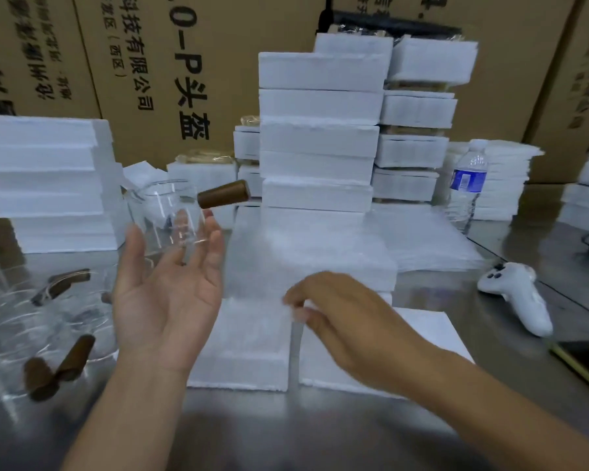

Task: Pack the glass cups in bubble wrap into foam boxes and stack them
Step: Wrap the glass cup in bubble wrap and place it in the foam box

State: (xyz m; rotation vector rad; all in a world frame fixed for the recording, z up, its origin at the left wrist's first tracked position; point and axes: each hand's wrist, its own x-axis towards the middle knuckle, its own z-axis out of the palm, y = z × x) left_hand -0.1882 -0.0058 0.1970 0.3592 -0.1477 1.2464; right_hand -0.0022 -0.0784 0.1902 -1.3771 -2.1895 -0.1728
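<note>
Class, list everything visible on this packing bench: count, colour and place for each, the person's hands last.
Clear glass cup with brown handle: one, raised left of centre.
Other clear glass cups with brown handles: several, lying at table's left.
White foam boxes: many, stacked at back and left; two pieces in front.
Translucent bubble wrap sheets: one pile, centre.
Clear plastic water bottle: one, blue label, right back.
White game controller: one, right.
Brown cardboard cartons: several, behind.
Silvery metal table: one, beneath everything.
Left hand: open, palm up, fingertips at the raised cup.
Right hand: fingers curled at the bubble wrap's edge; grip blurred.
</note>
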